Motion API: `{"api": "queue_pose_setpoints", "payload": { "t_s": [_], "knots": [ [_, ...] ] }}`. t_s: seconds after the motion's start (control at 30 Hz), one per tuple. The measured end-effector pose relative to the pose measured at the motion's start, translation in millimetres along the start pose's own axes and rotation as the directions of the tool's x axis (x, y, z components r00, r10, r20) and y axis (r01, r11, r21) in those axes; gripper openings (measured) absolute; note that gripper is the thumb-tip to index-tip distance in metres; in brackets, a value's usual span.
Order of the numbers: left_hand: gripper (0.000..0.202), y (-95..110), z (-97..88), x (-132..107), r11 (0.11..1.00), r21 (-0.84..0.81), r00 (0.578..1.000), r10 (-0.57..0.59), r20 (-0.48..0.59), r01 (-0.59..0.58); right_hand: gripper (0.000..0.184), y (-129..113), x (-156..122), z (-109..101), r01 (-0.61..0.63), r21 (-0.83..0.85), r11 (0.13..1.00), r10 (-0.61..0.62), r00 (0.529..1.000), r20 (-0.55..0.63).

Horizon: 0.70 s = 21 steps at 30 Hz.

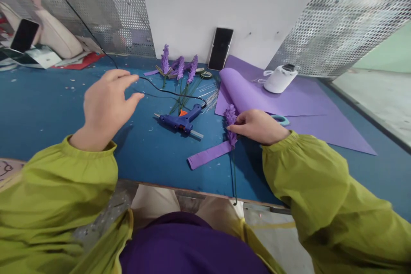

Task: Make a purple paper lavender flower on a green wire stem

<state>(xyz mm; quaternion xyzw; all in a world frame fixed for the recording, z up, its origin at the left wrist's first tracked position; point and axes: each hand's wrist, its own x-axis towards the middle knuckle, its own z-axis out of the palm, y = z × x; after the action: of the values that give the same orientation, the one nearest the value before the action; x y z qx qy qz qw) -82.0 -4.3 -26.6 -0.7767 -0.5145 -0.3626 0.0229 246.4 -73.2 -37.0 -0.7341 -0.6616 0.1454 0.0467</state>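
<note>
My right hand [258, 126] is closed around a purple paper flower [230, 116] on a thin green stem [234, 180] that runs down past the table's front edge. A loose purple paper strip [208, 155] trails from the flower to the left. My left hand [107, 102] hovers over the blue table [48, 107] with fingers spread, holding nothing, left of a blue glue gun [181, 120] whose black cord [154, 87] runs under my fingers.
Several finished purple flowers [180, 68] and thin wires [208, 96] lie behind the glue gun. A rolled purple sheet [257, 94], teal scissors [281, 119], a white device [279, 78] and a leaning phone [220, 49] sit at the right. Clutter and another phone [24, 35] lie far left.
</note>
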Motion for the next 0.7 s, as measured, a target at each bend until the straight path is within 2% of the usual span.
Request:
{"api": "queue_pose_setpoints", "payload": {
  "t_s": [0.07,0.13,0.2,0.23,0.3,0.37,0.4,0.43,0.47,0.5,0.57,0.63,0.7],
  "knots": [
    [0.025,11.7,-2.3,0.1,0.999,0.009,0.998,0.038,-0.047,-0.037,0.030,-1.1,-0.8,0.1,-0.029,0.166,0.986,0.028,1.000,0.010],
    [0.028,22.9,-4.2,5.3,0.998,0.008,0.998,0.057,-0.001,-0.057,0.026,-0.9,-1.8,-1.4,-0.069,0.368,0.927,0.063,0.998,0.027],
    [0.017,30.8,-5.8,13.4,0.995,-0.070,0.991,0.079,0.108,-0.072,0.024,-0.1,-3.2,-4.3,-0.078,0.594,0.800,0.070,0.997,0.037],
    [0.019,34.0,-6.5,16.9,0.988,-0.122,0.982,0.110,0.153,-0.092,0.025,0.2,-4.2,-6.0,-0.063,0.697,0.714,0.053,0.998,0.036],
    [0.041,41.4,-7.0,19.9,0.977,-0.179,0.986,0.137,0.090,-0.119,0.026,-0.2,-6.5,-8.7,-0.021,0.857,0.514,-0.001,1.000,0.025],
    [0.031,52.4,-5.0,16.3,0.972,-0.204,0.993,0.112,-0.039,-0.118,0.028,-2.3,-9.2,-9.5,0.018,0.922,0.387,-0.062,0.998,0.007],
    [0.026,59.5,-2.6,12.5,0.964,-0.250,0.996,0.084,-0.031,-0.089,0.028,-4.0,-10.6,-9.1,0.027,0.940,0.341,-0.082,0.997,0.001],
    [0.028,67.3,0.8,8.0,0.948,-0.314,0.998,0.059,0.029,-0.046,0.028,-5.9,-12.0,-8.2,0.030,0.953,0.302,-0.096,0.995,0.000],
    [0.032,75.3,5.4,3.2,0.918,-0.396,0.984,0.072,0.166,-0.001,0.028,-8.1,-13.5,-6.9,0.029,0.963,0.267,-0.108,0.994,0.000],
    [0.033,83.2,11.0,-1.3,0.869,-0.488,0.930,0.114,0.350,0.078,0.028,-10.4,-15.0,-5.3,0.028,0.971,0.236,-0.120,0.993,0.001],
    [0.032,96.5,24.2,-8.9,0.707,-0.627,0.778,0.175,0.604,0.328,0.028,-14.9,-18.1,-1.8,0.020,0.982,0.187,-0.150,0.989,0.008],
    [0.033,105.2,37.5,-14.2,0.563,-0.635,0.641,0.224,0.734,0.529,0.026,-18.7,-21.1,1.8,0.023,0.986,0.168,-0.185,0.983,0.009],
    [0.030,109.3,47.7,-18.2,0.455,-0.594,0.539,0.261,0.801,0.663,0.024,-21.5,-23.1,5.5,0.042,0.984,0.175,-0.214,0.977,-0.004]
  ]
}}
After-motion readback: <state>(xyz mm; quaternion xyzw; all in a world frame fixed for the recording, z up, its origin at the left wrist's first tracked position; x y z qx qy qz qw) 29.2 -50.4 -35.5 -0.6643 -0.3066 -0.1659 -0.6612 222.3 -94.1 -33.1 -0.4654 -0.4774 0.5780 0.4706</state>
